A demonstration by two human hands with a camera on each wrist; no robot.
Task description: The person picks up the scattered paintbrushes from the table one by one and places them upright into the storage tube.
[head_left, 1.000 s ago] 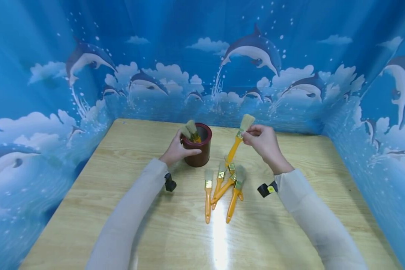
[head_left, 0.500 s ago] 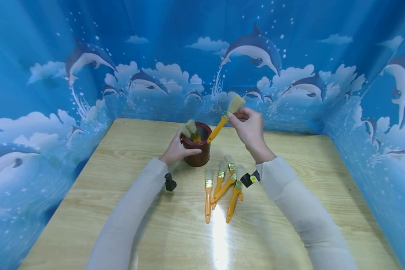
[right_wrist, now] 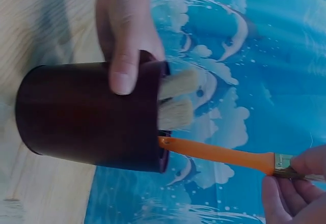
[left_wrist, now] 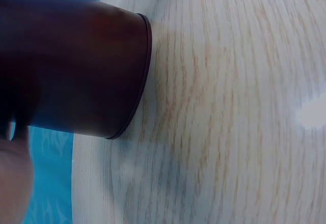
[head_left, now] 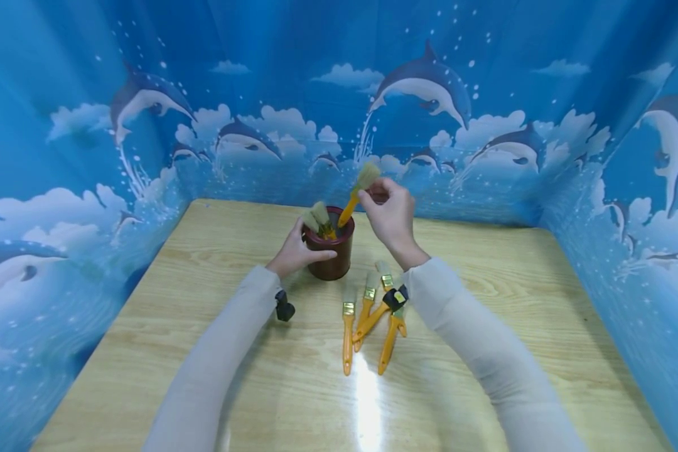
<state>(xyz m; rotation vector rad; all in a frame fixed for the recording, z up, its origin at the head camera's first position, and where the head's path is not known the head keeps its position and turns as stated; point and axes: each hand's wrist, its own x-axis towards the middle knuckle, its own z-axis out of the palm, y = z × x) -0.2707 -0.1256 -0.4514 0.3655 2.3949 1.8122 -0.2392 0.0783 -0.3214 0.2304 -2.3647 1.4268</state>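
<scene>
A dark red cup (head_left: 332, 250) stands on the wooden table (head_left: 215, 351), with two brushes (head_left: 317, 218) standing in it, bristles up. My left hand (head_left: 295, 250) grips the cup's side, thumb across its front. My right hand (head_left: 388, 212) pinches an orange-handled brush (head_left: 355, 196) by its metal band, bristles up, with the handle tip at the cup's rim. The right wrist view shows the cup (right_wrist: 91, 117), the left hand (right_wrist: 125, 35) on it, and the orange handle (right_wrist: 219, 155) touching the rim. The left wrist view is filled by the cup's wall (left_wrist: 71, 66).
Several more orange-handled brushes (head_left: 373, 311) lie loose on the table just in front of the cup, partly under my right forearm. Blue dolphin-print walls (head_left: 339, 113) enclose the table on three sides.
My right hand has carried the brush up and to the left, from above the loose brushes to the cup's rim. The left hand and cup have stayed put.
</scene>
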